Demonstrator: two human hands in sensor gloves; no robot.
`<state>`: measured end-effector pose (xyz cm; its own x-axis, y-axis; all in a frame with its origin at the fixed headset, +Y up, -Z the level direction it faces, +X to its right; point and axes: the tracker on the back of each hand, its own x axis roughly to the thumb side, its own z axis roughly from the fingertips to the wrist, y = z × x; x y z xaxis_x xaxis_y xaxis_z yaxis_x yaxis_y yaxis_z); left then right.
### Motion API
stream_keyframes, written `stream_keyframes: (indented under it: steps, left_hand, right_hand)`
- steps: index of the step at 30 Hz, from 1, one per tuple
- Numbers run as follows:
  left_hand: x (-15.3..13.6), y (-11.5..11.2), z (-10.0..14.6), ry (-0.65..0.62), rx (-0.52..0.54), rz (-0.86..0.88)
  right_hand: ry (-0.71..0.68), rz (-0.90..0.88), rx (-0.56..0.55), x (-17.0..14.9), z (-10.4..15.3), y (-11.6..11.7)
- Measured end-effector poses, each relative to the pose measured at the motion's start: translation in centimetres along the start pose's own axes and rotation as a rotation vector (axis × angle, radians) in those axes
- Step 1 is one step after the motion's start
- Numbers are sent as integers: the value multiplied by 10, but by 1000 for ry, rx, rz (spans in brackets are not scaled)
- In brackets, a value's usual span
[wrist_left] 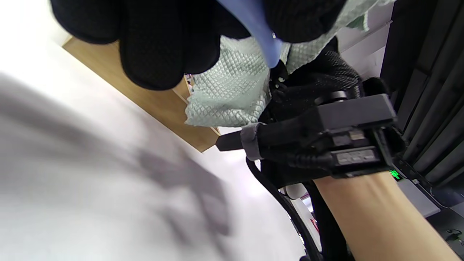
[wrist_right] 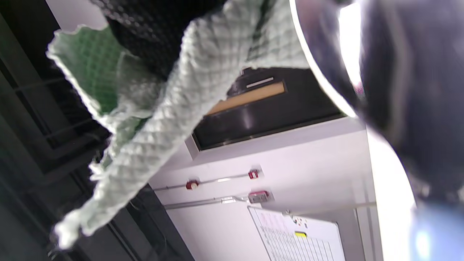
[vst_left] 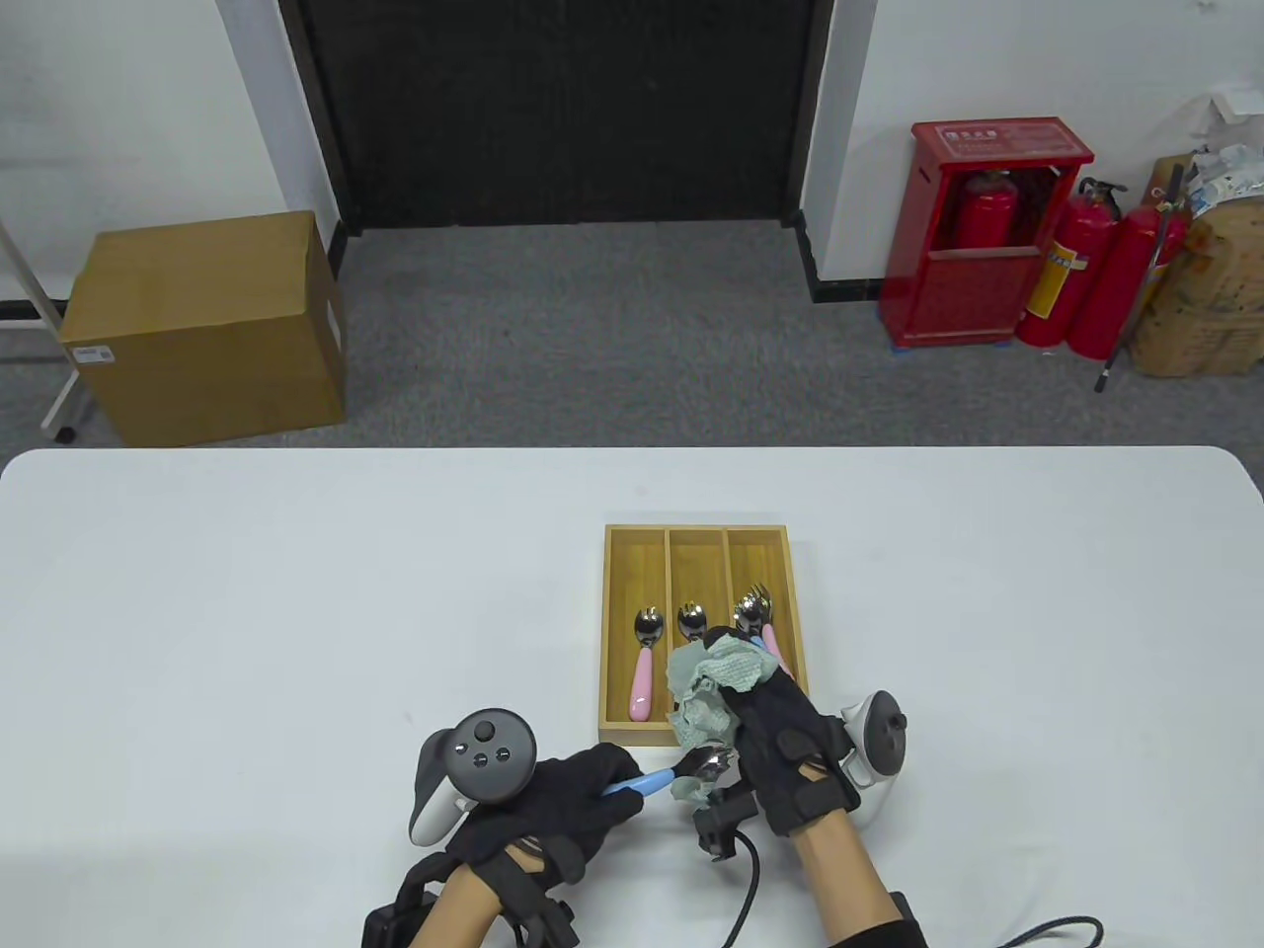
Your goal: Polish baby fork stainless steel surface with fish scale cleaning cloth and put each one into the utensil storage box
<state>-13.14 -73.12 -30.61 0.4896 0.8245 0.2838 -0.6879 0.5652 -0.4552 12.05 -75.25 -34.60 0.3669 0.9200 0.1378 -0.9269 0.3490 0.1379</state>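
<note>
My left hand (vst_left: 583, 800) grips the blue handle of a baby fork (vst_left: 681, 770), whose steel head points right, in front of the box. My right hand (vst_left: 780, 736) holds a pale green fish scale cloth (vst_left: 716, 686) bunched against that steel head. In the left wrist view the blue handle (wrist_left: 259, 27) runs between my left fingers (wrist_left: 156, 40), with the cloth (wrist_left: 232, 90) behind it. The right wrist view shows the cloth (wrist_right: 170, 108) hanging and the shiny steel head (wrist_right: 326, 65) close up. The wooden utensil storage box (vst_left: 617, 632) holds a pink-handled utensil (vst_left: 644, 662) and several others.
The box has three lengthwise compartments and stands just beyond my hands on the white table (vst_left: 247, 612). Beyond the table are a cardboard box (vst_left: 207, 326) on the floor at left and a red extinguisher cabinet (vst_left: 978, 232) at right.
</note>
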Motion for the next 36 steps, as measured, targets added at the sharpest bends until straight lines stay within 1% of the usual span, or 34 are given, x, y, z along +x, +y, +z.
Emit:
stream_keyframes:
  steps: [4, 8, 12, 14, 16, 17, 18, 20, 22, 23, 25, 26, 28, 31, 32, 36]
  left_hand:
    - [-2, 2, 1, 20, 59, -46]
    - [-3, 7, 4, 39, 121, -47]
    - [-6, 10, 6, 70, 180, -47]
    - [-8, 10, 7, 85, 205, -32]
    - [-9, 13, 9, 104, 276, -33]
    - [-10, 14, 10, 104, 293, -32]
    - [-11, 16, 10, 100, 292, -19]
    - [-14, 16, 11, 88, 280, 11]
    - [-14, 16, 12, 93, 292, 16]
    - [-14, 16, 12, 91, 289, 19]
    - [-13, 16, 12, 71, 281, 33]
    - [-12, 15, 12, 44, 265, 37]
    - [-11, 15, 12, 19, 248, 38]
    - [-7, 14, 12, -24, 227, -2]
    - [-4, 14, 13, -36, 225, -45]
    - [3, 12, 13, -70, 192, -123]
  right_hand:
    - [5, -3, 58, -1, 2, 10]
    - [2, 19, 85, -2, 1, 10]
    - [15, 1, 109, -3, 0, 10]
    - [23, 4, 156, -4, -1, 13]
    - [58, 10, 275, -6, 0, 17]
    - [65, 9, 306, -6, 0, 18]
    - [71, 22, 315, -7, 0, 19]
    - [67, 44, 298, -6, 0, 21]
    - [45, 95, 345, -3, -1, 23]
    - [37, 121, 349, -1, -1, 24]
    - [10, 203, 331, 3, 0, 25]
    - [-14, 261, 348, 4, -1, 26]
    - [-16, 318, 357, 6, 0, 27]
    - [-22, 428, 390, 7, 2, 29]
    - [-13, 463, 408, 7, 2, 29]
    - [-10, 457, 408, 9, 2, 26]
